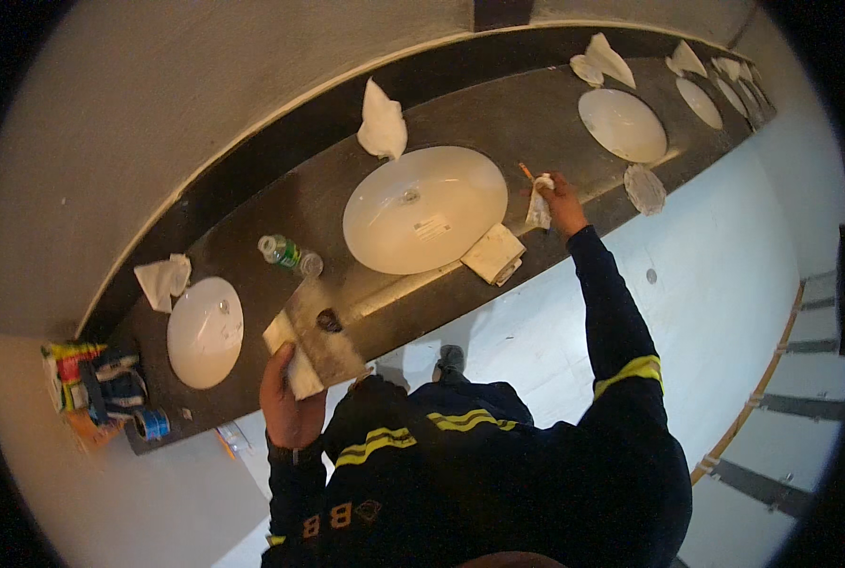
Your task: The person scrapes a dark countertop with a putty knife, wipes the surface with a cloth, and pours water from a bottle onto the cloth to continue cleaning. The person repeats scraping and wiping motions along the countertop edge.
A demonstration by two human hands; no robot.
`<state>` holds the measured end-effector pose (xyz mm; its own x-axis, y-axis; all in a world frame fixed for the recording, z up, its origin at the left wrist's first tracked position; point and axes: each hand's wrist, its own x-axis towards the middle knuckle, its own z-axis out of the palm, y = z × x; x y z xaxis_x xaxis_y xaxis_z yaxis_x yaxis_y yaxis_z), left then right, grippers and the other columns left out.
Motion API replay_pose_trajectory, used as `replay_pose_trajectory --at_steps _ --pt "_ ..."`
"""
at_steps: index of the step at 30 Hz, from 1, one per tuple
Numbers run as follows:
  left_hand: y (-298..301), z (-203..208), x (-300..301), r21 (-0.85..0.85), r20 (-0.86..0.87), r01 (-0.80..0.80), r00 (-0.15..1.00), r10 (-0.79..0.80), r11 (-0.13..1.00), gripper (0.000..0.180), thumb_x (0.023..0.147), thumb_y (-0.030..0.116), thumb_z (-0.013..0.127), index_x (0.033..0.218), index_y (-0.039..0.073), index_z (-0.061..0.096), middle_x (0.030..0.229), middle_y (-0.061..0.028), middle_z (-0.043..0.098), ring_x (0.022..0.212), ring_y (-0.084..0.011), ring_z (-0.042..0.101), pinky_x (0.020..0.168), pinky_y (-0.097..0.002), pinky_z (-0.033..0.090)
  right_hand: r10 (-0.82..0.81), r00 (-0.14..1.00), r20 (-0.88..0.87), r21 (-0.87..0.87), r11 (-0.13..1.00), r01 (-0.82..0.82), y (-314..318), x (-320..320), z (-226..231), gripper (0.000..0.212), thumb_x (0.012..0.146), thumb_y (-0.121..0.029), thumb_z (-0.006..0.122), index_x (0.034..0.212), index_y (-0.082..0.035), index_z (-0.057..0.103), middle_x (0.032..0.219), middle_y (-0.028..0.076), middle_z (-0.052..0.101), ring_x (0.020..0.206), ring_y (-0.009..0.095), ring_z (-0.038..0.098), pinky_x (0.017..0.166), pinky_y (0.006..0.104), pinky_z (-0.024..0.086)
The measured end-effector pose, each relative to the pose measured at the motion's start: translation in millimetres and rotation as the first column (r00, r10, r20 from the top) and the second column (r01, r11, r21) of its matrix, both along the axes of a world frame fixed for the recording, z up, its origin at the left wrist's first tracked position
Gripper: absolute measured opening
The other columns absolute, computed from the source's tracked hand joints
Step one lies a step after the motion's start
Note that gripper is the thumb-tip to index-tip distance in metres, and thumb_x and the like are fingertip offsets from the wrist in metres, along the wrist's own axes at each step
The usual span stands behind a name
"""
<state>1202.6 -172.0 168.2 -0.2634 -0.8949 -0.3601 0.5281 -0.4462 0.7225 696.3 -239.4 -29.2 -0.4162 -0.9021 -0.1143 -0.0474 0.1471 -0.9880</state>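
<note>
My left hand (293,405) is closed on the near edge of a flat grey-brown board (320,327) with a dark blob on it. A whitish folded strip (295,358) lies along the gripped edge. My right hand (562,204) is closed on a crumpled white cloth (540,204) above the counter, right of the middle sink (422,213). A thin orange stick (526,171) juts up by its fingers; how it is held is unclear. Between the hands, a folded off-white cloth (494,254) rests on the sink's front edge.
The dark counter (281,204) curves along the wall with several oval sinks, white sheets standing behind them. A green-labelled bottle (279,251) and clear cup (310,265) stand left of the middle sink. Bags and a blue tin (152,423) crowd the left end. A clear plastic piece (644,189) overhangs the front edge.
</note>
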Motion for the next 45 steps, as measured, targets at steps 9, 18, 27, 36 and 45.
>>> replay_pose_trajectory --at_steps 9,18,27,36,45 --pt "-7 7 -34 -0.081 -0.042 0.136 0.989 -0.14 0.987 0.039 0.096 0.023 0.056 0.127 -0.001 0.052 0.118 -0.0139 0.064 0.107 -0.025 0.065 0.095 -0.0416 0.052 0.426 0.818 -0.386 -0.196 0.829 -0.524 34 157 207 0.028 0.099 -0.008 0.047 0.127 -0.002 0.051 0.103 0.012 0.066 0.09 0.02 0.066 0.082 0.033 0.053" --pt "-8 11 -36 -0.094 -0.075 0.185 0.979 -0.192 0.978 0.04 0.096 0.024 0.06 0.125 -0.001 0.049 0.112 -0.0115 0.063 0.101 -0.0186 0.066 0.087 -0.0341 0.055 0.415 0.634 -0.652 -0.057 0.808 -0.587 49 212 255 0.028 0.099 -0.02 0.05 0.118 0.001 0.051 0.099 0.022 0.067 0.089 0.032 0.068 0.078 0.0397 0.052" --pt "-9 13 -30 -0.078 -0.078 0.192 0.977 -0.198 0.978 0.041 0.096 0.025 0.061 0.125 -0.001 0.048 0.112 -0.0105 0.062 0.101 -0.017 0.065 0.088 -0.0329 0.053 0.396 0.623 -0.675 -0.057 0.813 -0.579 42 218 253 0.032 0.099 -0.026 0.055 0.114 0.001 0.055 0.102 0.025 0.067 0.089 0.037 0.067 0.078 0.0434 0.051" --pt "-13 8 -36 -0.095 -0.096 0.193 0.975 -0.202 0.977 0.039 0.097 0.024 0.06 0.124 -0.001 0.05 0.112 -0.0097 0.063 0.101 -0.0164 0.065 0.089 -0.0324 0.052 0.345 0.614 -0.709 -0.08 0.827 -0.557 44 225 253 0.025 0.093 -0.015 0.062 0.113 0.001 0.061 0.102 0.021 0.067 0.092 0.035 0.066 0.079 0.0415 0.051" --pt "-18 5 -40 -0.105 -0.03 0.175 0.983 -0.179 0.979 0.044 0.096 0.023 0.056 0.131 -0.002 0.045 0.115 -0.0137 0.063 0.1 -0.0213 0.067 0.085 -0.0349 0.057 0.215 0.537 -0.816 -0.194 0.772 -0.605 39 230 251 0.024 0.087 -0.007 0.065 0.11 -0.001 0.063 0.092 0.018 0.065 0.084 0.034 0.063 0.073 0.0424 0.05"
